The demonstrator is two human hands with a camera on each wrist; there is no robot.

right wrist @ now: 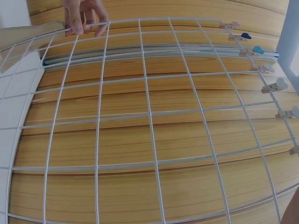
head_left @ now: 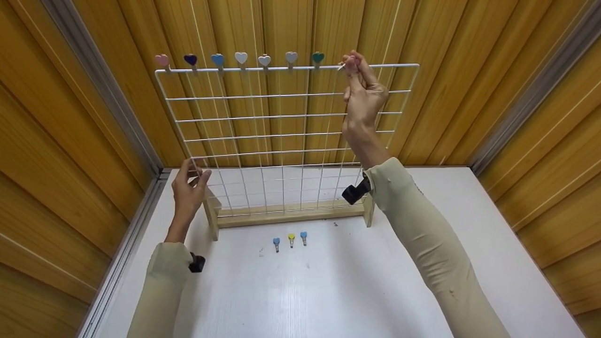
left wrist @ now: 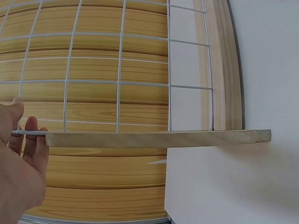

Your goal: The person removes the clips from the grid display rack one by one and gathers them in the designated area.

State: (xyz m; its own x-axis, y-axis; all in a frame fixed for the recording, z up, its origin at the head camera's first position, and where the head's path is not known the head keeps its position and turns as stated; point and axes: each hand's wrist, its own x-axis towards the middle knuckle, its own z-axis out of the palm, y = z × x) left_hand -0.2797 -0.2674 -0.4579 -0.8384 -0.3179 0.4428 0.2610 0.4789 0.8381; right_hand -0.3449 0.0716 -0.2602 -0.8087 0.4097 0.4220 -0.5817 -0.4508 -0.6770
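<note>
A white wire grid [head_left: 281, 116] stands upright in a wooden base [head_left: 291, 218]. On the left edge of the grid, low down near the wooden upright, my left hand [head_left: 188, 188] holds the wire between thumb and fingers. My right hand [head_left: 366, 101] is up at the top wire, right of the green heart clip [head_left: 318, 57]. Between its thumb and fingertips it pinches a small clothespin [head_left: 342, 67] with a pink heart, mostly hidden by the fingers. In the right wrist view only a sliver of that hand [right wrist: 292, 210] shows at the lower right.
Along the top wire sit more heart clothespins, among them a pink one [head_left: 162, 60], a dark blue one [head_left: 190, 59] and a light blue one [head_left: 217, 59]. Two blue clips and a yellow clip [head_left: 291, 239] lie on the white table [head_left: 281, 291]. Wood-patterned walls [head_left: 540, 141] enclose it.
</note>
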